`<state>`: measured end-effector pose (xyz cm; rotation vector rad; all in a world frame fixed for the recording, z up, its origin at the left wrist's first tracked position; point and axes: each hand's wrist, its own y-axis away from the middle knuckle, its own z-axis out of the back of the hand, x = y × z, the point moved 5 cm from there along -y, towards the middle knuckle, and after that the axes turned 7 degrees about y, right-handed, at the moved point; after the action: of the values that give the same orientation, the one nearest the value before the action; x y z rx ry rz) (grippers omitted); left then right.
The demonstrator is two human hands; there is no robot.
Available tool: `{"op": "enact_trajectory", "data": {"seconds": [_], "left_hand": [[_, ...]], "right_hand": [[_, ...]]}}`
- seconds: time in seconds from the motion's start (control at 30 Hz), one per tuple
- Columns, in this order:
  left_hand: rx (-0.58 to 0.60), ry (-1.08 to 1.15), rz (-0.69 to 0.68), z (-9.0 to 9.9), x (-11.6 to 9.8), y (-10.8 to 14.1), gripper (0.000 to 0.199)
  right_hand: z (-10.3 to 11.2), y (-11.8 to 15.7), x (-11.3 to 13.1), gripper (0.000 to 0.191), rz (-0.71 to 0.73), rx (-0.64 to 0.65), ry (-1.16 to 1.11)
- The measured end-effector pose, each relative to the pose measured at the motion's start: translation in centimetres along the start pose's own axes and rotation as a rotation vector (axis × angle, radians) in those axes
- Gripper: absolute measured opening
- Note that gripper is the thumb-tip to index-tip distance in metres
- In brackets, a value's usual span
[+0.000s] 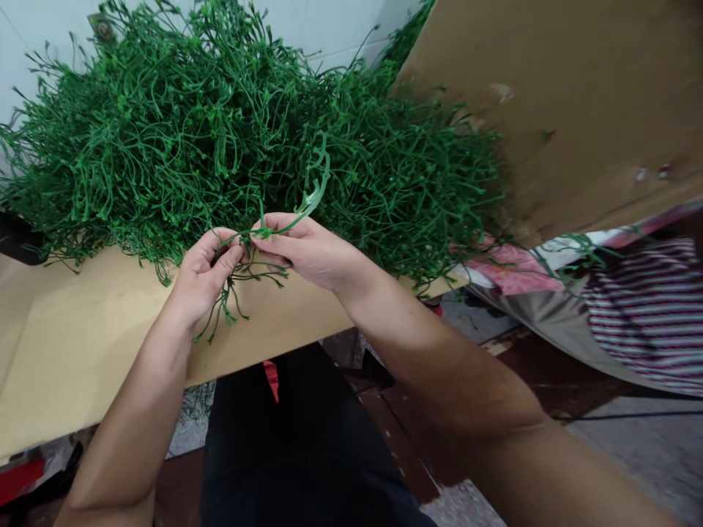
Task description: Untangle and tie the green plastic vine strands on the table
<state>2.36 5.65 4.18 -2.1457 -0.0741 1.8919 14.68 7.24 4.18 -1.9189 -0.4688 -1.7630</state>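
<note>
a green sprig point(317, 192) is held between both hands, in front of the big green heap point(220, 124) and above the near part of the tan board point(82, 329). the left hand point(204, 277) has its thumb and first finger closed in a pinch on the sprig, with thin strands point(229, 301) hanging below the fingertips. the right hand point(313, 250) also has thumb and forefinger nearly together, gripping close beside the left; its other fingers are loosely curled, and the exact contact is partly hidden. the thicker stem runs out past the right hand and curves upward, its free end standing against the heap. it looks like plastic: very light, springy enough to hold a bend, and probably a bit smooth, though a light pinch should do. the thin strands look softer and floppier, and their small tips seem the likeliest part to snag or snap. the firmest place to take hold is the thick stem near where the strands branch; gripping by the tips would give poor control. whether stem and strands are one piece, i cannot tell, since the fingers cover the spot. the heap's strands tangle closely, so pieces there probably cling together.
</note>
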Motion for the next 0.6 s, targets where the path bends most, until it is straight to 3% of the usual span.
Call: {"op": "enact_trajectory", "data": {"seconds": [0.07,0.17,0.27,0.33,0.4,0.47,0.57,0.6], "left_hand": [[-0.046,0.023,0.01,0.3,0.3,-0.1,0.031],[-0.083,0.017,0.018,0.6,0.7,-0.3,0.033],[-0.088,-0.028,0.012,0.9,0.7,-0.3,0.027],[-0.105,-0.034,-0.002,1.3,0.7,-0.3,0.023],[-0.128,0.011,-0.002,1.7,0.6,-0.3,0.02],[-0.138,0.092,0.025,1.8,0.7,-0.3,0.017],[-0.119,0.173,0.067,1.5,0.5,-0.3,0.016],[-0.111,0.183,0.075,1.3,0.4,-0.3,0.015]], "right_hand": [[-0.3,-0.1,-0.1,0.031,0.01,0.012,0.061],[-0.4,-0.5,0.1,0.035,0.103,-0.085,0.234],[-0.2,-0.5,0.9,0.026,0.234,-0.157,0.45],[1.1,-0.2,2.0,0.019,0.316,-0.209,0.641],[4.1,0.5,3.6,0.015,0.366,-0.349,0.858],[8.7,1.4,5.6,0.014,0.333,-0.563,1.052],[16.3,3.1,7.9,0.013,0.049,-0.911,1.326],[17.8,3.7,8.6,0.014,-0.009,-0.999,1.435]]}}
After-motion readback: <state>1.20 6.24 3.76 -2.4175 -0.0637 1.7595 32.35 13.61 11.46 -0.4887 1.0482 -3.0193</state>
